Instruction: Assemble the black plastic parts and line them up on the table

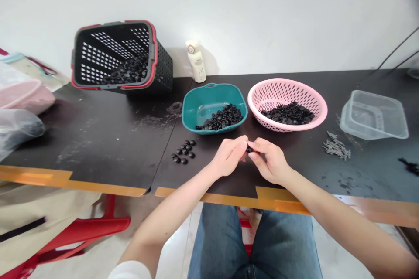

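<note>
Just above the table's front edge, my left hand (230, 155) and my right hand (269, 159) meet fingertip to fingertip. Pinched between them is a small round black part (249, 149), mostly covered by the fingers. Left of my hands lies a loose group of round black caps (183, 151) on the tabletop. Behind my hands stands a teal basin (196, 109) with many small black pieces heaped at its front right. A pink perforated basket (317, 104) beside it holds black ring-like pieces (291, 114).
A dark crate with red trim (163, 65) holds more black parts at the back left, near a white bottle (197, 63). To the right are small grey pins (336, 146), a clear plastic box (375, 115) and a black cluster (409, 166). Orange tape (209, 197) lines the front edge.
</note>
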